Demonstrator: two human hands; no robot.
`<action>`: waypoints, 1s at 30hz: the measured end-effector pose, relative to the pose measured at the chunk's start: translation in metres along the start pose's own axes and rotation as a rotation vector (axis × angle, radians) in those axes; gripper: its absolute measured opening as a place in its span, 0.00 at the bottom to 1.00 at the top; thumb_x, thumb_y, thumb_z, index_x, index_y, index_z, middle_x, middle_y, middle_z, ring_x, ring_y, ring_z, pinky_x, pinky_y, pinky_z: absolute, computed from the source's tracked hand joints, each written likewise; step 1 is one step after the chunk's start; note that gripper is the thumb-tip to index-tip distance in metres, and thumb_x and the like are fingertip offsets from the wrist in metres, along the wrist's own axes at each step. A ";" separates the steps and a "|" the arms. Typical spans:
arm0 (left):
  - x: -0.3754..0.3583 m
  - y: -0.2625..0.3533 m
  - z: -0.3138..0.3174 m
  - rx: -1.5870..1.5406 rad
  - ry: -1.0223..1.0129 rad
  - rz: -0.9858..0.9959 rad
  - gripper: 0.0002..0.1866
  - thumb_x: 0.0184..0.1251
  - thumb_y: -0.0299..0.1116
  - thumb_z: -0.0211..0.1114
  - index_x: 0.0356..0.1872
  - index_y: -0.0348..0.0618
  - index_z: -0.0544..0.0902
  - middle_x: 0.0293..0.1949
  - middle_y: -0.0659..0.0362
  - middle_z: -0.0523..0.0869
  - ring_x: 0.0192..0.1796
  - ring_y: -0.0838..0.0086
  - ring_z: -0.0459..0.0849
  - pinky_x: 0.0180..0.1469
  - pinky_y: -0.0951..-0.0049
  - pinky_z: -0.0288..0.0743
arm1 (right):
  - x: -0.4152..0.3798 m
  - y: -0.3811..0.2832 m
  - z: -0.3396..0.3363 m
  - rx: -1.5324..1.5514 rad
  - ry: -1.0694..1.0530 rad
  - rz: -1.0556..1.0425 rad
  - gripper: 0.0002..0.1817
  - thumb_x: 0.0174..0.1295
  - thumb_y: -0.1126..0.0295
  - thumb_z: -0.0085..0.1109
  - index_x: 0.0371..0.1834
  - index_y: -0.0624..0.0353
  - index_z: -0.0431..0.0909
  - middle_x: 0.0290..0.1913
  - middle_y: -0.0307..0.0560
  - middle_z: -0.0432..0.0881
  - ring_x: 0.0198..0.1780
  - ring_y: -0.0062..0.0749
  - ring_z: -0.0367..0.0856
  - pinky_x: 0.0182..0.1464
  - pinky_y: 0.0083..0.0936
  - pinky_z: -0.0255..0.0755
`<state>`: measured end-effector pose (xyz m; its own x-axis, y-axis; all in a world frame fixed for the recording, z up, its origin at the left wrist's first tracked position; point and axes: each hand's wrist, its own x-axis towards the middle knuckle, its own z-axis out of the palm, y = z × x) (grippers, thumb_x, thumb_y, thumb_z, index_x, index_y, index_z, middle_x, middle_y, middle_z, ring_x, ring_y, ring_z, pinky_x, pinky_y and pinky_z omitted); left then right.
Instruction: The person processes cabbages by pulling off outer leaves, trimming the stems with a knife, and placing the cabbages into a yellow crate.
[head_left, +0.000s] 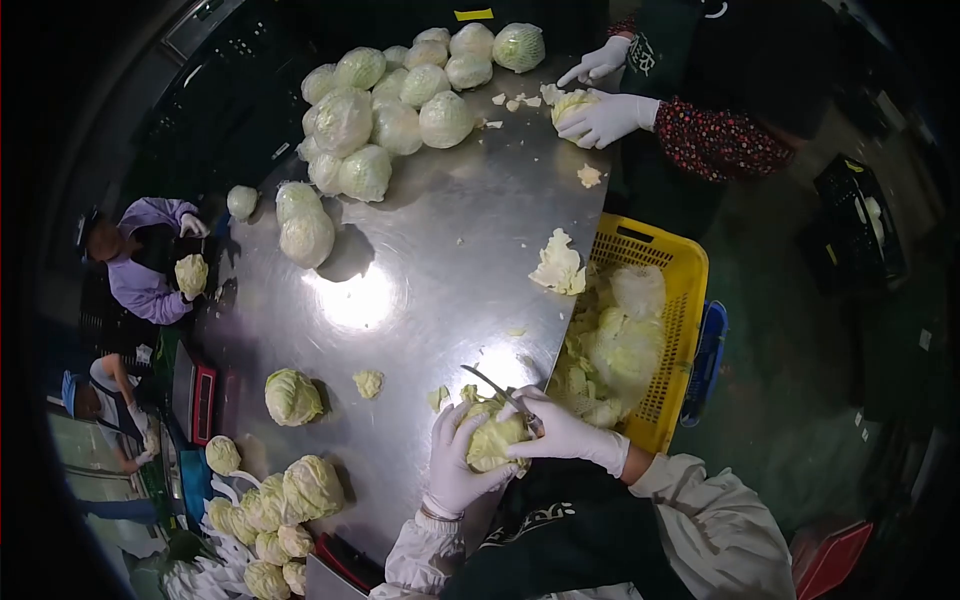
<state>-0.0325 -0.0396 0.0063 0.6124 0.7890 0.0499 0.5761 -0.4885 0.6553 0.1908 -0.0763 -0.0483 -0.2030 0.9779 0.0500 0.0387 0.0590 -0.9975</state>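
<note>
Near the table's front edge, my white-gloved left hand (455, 465) wraps round a trimmed pale green cabbage (493, 442) from its left side. My right hand (570, 430), gloved too, grips the handle of a knife (487, 380) with a dark curved blade. The blade lies over the top of the cabbage, its tip pointing up and left. Part of the handle is hidden by my fingers. Small leaf scraps lie just beyond the cabbage, and a leaf piece (368, 383) rests farther left. Another whole cabbage (293, 397) stands to its left.
Wrapped cabbages (343, 122) are heaped at the table's far side. At right, a yellow basket (685, 330) holds leaves and plastic wrap. Bare cabbages (312, 487) are piled at lower left beside a red scale (203, 403). Co-workers stand at the far right and left; one co-worker's gloved hand (605, 120) holds a cabbage.
</note>
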 end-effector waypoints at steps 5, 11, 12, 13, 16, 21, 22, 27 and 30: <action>0.006 -0.008 -0.006 -0.090 -0.013 -0.061 0.47 0.42 0.45 0.90 0.68 0.46 0.78 0.73 0.44 0.71 0.77 0.45 0.66 0.78 0.48 0.63 | -0.015 0.030 -0.015 0.087 0.016 0.228 0.11 0.64 0.67 0.69 0.37 0.62 0.78 0.38 0.48 0.82 0.36 0.31 0.79 0.40 0.28 0.76; 0.007 -0.015 -0.019 -0.137 -0.078 -0.069 0.53 0.44 0.44 0.90 0.74 0.45 0.71 0.72 0.44 0.72 0.78 0.47 0.66 0.79 0.49 0.63 | -0.056 0.083 -0.064 -0.458 0.299 0.116 0.07 0.66 0.74 0.60 0.35 0.67 0.75 0.31 0.60 0.77 0.31 0.48 0.78 0.36 0.37 0.72; 0.001 -0.038 -0.011 -0.392 -0.047 -0.136 0.52 0.47 0.40 0.88 0.76 0.44 0.69 0.72 0.45 0.73 0.76 0.49 0.69 0.78 0.50 0.66 | -0.066 0.090 -0.070 -0.439 0.386 0.195 0.06 0.66 0.75 0.61 0.35 0.67 0.75 0.31 0.60 0.76 0.32 0.51 0.77 0.38 0.39 0.72; -0.003 -0.050 -0.009 -0.647 -0.014 -0.202 0.51 0.50 0.36 0.86 0.77 0.43 0.67 0.71 0.46 0.74 0.75 0.50 0.72 0.77 0.51 0.68 | -0.074 0.092 -0.082 -0.501 0.406 0.272 0.06 0.65 0.75 0.61 0.40 0.66 0.76 0.34 0.59 0.77 0.34 0.50 0.79 0.41 0.38 0.74; -0.004 -0.042 -0.024 -1.158 0.213 -0.459 0.46 0.56 0.31 0.79 0.77 0.40 0.66 0.70 0.47 0.76 0.72 0.54 0.77 0.74 0.52 0.73 | -0.089 0.066 -0.106 -0.566 0.611 0.335 0.11 0.65 0.71 0.63 0.48 0.62 0.80 0.45 0.58 0.82 0.37 0.46 0.82 0.43 0.35 0.77; -0.039 -0.083 0.009 -1.769 0.248 -0.575 0.39 0.77 0.57 0.50 0.78 0.38 0.66 0.74 0.43 0.74 0.74 0.48 0.75 0.74 0.46 0.74 | -0.068 0.022 -0.086 -0.497 0.527 0.171 0.26 0.62 0.64 0.71 0.62 0.60 0.79 0.56 0.54 0.82 0.49 0.42 0.85 0.50 0.32 0.80; -0.032 -0.066 0.016 -1.772 0.252 -0.578 0.39 0.77 0.57 0.50 0.78 0.38 0.66 0.74 0.43 0.74 0.74 0.48 0.75 0.74 0.46 0.74 | -0.057 0.018 -0.076 -0.440 0.441 0.035 0.30 0.61 0.61 0.73 0.65 0.59 0.78 0.57 0.52 0.82 0.53 0.41 0.85 0.53 0.32 0.80; -0.019 -0.030 0.042 -1.820 0.265 -0.656 0.40 0.78 0.61 0.39 0.81 0.44 0.63 0.76 0.44 0.72 0.76 0.48 0.73 0.76 0.45 0.69 | -0.016 -0.058 -0.011 -0.180 0.073 0.070 0.40 0.57 0.55 0.79 0.70 0.61 0.74 0.70 0.54 0.76 0.71 0.46 0.76 0.70 0.39 0.73; -0.034 -0.034 0.050 -1.851 0.231 -0.674 0.39 0.79 0.61 0.37 0.81 0.44 0.63 0.75 0.43 0.72 0.74 0.47 0.74 0.76 0.44 0.69 | -0.006 -0.057 0.011 -0.285 0.047 0.034 0.37 0.57 0.55 0.79 0.67 0.62 0.77 0.71 0.54 0.75 0.73 0.48 0.75 0.71 0.39 0.73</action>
<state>-0.0455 -0.0687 -0.0555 0.4175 0.7471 -0.5172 -0.6159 0.6512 0.4435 0.1790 -0.0879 0.0074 -0.1514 0.9881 0.0257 0.3194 0.0735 -0.9448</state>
